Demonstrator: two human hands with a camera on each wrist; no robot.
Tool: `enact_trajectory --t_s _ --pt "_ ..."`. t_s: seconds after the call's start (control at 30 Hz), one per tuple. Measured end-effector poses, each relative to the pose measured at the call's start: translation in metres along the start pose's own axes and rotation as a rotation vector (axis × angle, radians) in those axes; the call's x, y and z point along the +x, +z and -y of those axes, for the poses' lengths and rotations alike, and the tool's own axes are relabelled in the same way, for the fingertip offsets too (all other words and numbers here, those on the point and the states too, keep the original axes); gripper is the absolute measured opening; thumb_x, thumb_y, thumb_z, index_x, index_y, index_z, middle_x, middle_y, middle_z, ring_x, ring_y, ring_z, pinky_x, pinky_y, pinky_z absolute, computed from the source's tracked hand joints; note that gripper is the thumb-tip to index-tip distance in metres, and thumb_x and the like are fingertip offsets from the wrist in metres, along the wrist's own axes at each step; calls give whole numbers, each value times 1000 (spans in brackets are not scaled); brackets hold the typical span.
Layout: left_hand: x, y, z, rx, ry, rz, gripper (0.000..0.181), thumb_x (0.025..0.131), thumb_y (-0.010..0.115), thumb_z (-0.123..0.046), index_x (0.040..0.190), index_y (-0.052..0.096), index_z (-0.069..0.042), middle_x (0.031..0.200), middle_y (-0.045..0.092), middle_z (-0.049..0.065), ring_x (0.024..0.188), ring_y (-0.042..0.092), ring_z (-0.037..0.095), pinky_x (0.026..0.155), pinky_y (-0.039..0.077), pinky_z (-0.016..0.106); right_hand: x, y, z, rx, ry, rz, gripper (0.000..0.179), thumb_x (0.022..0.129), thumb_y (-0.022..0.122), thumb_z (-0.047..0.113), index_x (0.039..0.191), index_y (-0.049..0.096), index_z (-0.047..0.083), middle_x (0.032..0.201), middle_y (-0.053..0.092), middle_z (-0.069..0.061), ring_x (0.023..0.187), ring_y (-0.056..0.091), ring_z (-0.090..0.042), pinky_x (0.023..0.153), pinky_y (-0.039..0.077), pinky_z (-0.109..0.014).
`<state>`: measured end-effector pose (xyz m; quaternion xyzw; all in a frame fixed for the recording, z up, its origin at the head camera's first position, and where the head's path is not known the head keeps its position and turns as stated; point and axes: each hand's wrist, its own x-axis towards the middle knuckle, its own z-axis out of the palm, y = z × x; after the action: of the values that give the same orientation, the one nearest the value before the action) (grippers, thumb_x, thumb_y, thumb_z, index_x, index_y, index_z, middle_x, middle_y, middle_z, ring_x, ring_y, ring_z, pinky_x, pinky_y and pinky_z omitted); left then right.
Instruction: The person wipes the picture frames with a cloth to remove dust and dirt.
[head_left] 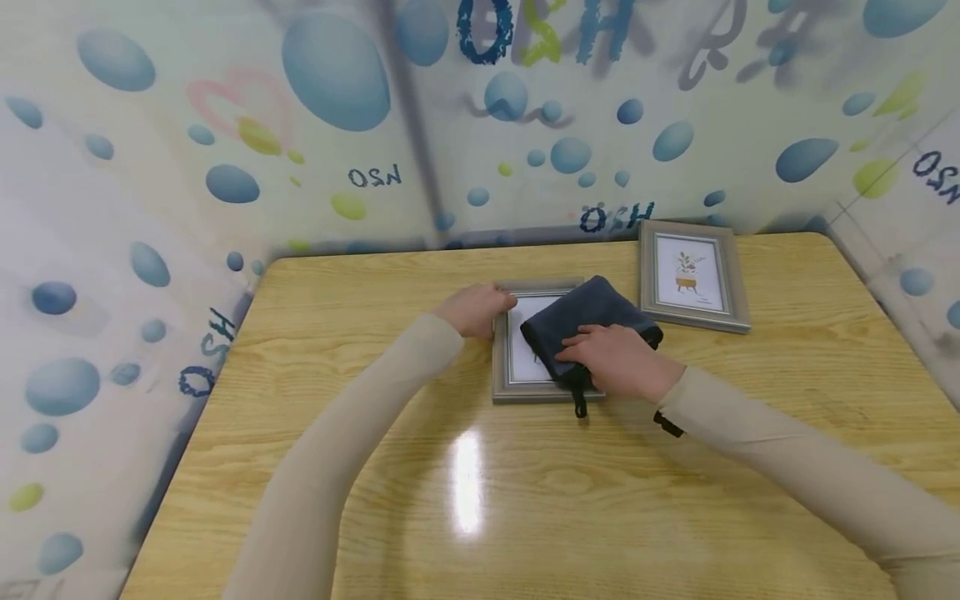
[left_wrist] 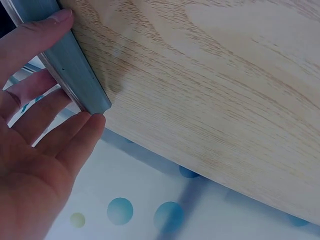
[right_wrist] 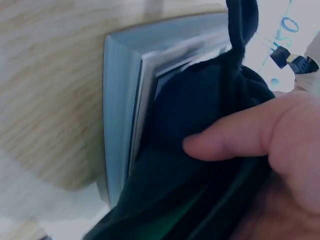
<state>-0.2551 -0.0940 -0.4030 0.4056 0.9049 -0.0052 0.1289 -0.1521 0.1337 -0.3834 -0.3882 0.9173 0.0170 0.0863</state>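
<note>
A grey picture frame [head_left: 536, 393] lies face up on the wooden table, its white picture partly hidden. My left hand [head_left: 472, 312] grips its left side, the thumb laid across the moulding and the other fingers along the edge in the left wrist view. Over the right part of the frame spreads a dark blue cloth [head_left: 581, 317] with black edging and a small hanging loop [head_left: 580, 405]. My right hand [head_left: 618, 360] holds this cloth against the frame. The right thumb [right_wrist: 227, 137] presses on the fabric in the right wrist view, where the other fingers are mostly hidden.
A second grey picture frame [head_left: 738, 287] with a potted-plant picture lies at the back right, close to the cloth. The wooden table [head_left: 525, 517] meets a wall [head_left: 465, 167] patterned with blue drops along its back edge.
</note>
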Motion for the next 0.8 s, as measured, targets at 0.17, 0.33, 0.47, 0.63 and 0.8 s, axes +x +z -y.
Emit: enact_trajectory --t_s 0.17,0.33,0.47,0.63,0.8 --pt "-1 -2 -2 25 -9 25 33 76 75 2 106 64 -5 103 65 8 97 61 27 85 49 39 10 6 5 42 -89 -28 47 82 69 -7 126 63 7 132 57 -14 121 51 -39 86 52 -44" --pt "0 -4 -5 50 -35 69 30 82 73 1 110 64 -7 104 65 8 99 60 26 86 49 37 21 14 12 118 -164 -32 53 84 63 -9 135 57 7 138 52 -14 126 46 -41 92 48 -47" --pt "1 -4 -6 60 -48 82 33 83 72 1 114 64 -7 108 65 9 101 60 26 88 49 37 21 14 14 140 -174 -36 56 83 63 -10 136 56 8 139 51 -15 127 45 -41 94 46 -49" --pt "1 -4 -5 42 -41 65 42 77 80 -3 115 64 -5 111 65 9 104 59 27 91 48 37 11 9 8 93 -113 4 55 84 63 -10 134 59 11 139 52 -10 127 46 -36 93 47 -48" --pt "0 -4 -5 24 -23 44 40 76 79 1 113 64 -2 112 65 11 105 60 28 91 48 38 -1 -4 -2 31 -58 6 42 82 68 -9 120 68 9 126 62 -10 119 53 -36 91 49 -47"
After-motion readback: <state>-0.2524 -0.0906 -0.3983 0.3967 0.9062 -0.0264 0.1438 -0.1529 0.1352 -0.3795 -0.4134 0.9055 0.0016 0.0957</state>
